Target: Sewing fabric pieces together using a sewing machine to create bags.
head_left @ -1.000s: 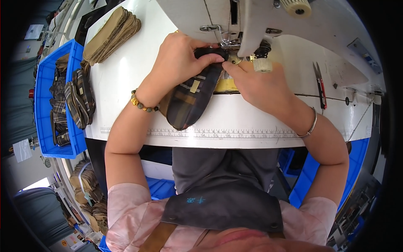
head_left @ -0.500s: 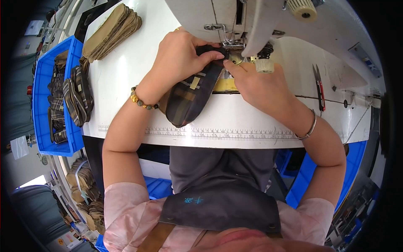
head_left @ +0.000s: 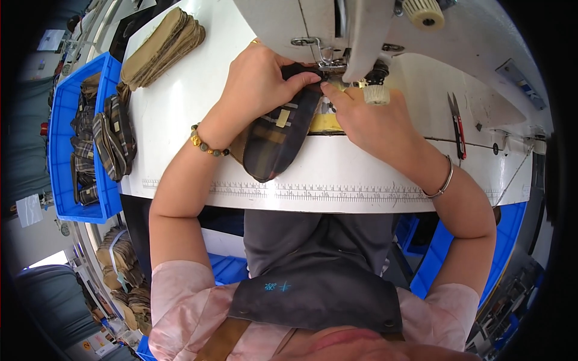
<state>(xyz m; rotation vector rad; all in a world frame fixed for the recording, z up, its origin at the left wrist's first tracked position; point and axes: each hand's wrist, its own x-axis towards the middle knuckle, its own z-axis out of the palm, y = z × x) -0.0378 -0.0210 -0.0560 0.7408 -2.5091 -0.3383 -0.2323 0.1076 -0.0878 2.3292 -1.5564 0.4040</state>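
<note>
Small blue writing stands on the dark apron [head_left: 319, 295] at 6 o'clock, and a printed ruler scale [head_left: 337, 194] follows the near edge of the white table [head_left: 180, 132]. The plaid fabric piece [head_left: 271, 150], just toward 11 o'clock from the centre, carries a yellowish label [head_left: 282, 118], too small for reading. The sewing machine [head_left: 289, 24] fills 12 to 2 o'clock; a tan stack [head_left: 159, 51] lies between 10 and 11, a blue bin [head_left: 111, 192] near 9, red-handled snips [head_left: 460, 129] toward 3. The left hand [head_left: 259, 81] pinches the piece's upper end. The right hand [head_left: 376, 117] has its fingertip at the edge; a machine knob [head_left: 377, 94] covers part of it, so I cannot tell its grip.
</note>
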